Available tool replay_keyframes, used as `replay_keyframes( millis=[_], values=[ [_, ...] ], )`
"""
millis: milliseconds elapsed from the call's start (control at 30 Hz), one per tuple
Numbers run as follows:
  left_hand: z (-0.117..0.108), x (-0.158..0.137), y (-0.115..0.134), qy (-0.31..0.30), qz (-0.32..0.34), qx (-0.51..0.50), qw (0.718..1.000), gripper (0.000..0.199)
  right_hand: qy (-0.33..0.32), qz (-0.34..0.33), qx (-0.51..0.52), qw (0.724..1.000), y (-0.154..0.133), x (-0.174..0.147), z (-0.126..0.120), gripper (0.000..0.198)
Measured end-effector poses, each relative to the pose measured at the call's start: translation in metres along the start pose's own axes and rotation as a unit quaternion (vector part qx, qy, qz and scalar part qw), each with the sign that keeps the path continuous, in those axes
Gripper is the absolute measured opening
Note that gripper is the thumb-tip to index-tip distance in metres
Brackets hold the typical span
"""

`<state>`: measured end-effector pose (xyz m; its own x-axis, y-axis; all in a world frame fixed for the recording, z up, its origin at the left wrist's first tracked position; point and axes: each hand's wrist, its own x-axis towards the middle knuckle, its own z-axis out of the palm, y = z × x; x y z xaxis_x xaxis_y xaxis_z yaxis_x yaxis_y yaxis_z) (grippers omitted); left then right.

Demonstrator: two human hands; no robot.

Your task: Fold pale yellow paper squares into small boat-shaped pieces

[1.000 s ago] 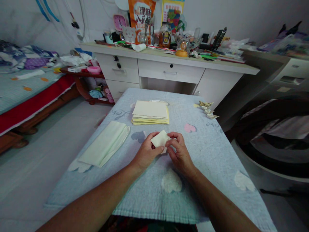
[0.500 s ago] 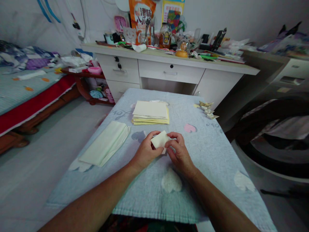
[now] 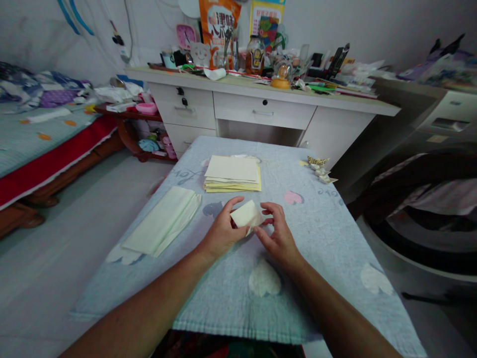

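Observation:
A small piece of folded pale cream paper is held above the cloth-covered table. My left hand is closed on its left side, thumb along the lower edge and fingers behind. At the paper's right edge is my right hand, its thumb and a lower finger on the lower right corner, the index finger raised clear. Beyond the hands lies a stack of cream and yellow paper sheets. To the left rests a folded pile of pale greenish paper. Several small folded paper pieces sit at the far right of the table.
The table wears a light blue cloth with heart patterns. Behind it stands a white desk crowded with a jar, an orange bag and loose items. A washing machine is on the right, a bed on the left.
My right hand's fingers have spread and drawn back slightly from the paper's upper edge. The paper has tilted, and its right-hand side now looks bent out. My left hand keeps its hold.

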<state>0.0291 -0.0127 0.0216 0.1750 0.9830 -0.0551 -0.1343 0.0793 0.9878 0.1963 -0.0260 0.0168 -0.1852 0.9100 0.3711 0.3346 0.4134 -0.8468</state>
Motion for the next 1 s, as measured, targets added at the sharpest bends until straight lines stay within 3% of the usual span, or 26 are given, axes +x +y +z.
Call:
replay_keyframes(
  millis=[133, 267, 567, 1000],
  values=[
    [0.001, -0.001, 0.002, 0.003, -0.001, -0.060, 0.998, 0.088, -0.060, 0.106, 0.178, 0.977, 0.003, 0.001, 0.003, 0.053],
    [0.003, -0.002, 0.001, 0.003, 0.002, -0.090, 0.996, 0.090, -0.099, 0.146, 0.295, 0.939, 0.003, 0.003, 0.007, 0.046],
    [0.000, 0.000, -0.006, 0.032, 0.035, 0.037, 0.998, 0.086, -0.105, 0.168, 0.309, 0.930, 0.001, 0.003, 0.007, 0.046],
    [-0.009, 0.002, -0.006, -0.057, -0.008, 0.045, 0.997, 0.093, -0.125, 0.164, 0.296, 0.933, 0.008, -0.001, 0.008, 0.048]
  ],
)
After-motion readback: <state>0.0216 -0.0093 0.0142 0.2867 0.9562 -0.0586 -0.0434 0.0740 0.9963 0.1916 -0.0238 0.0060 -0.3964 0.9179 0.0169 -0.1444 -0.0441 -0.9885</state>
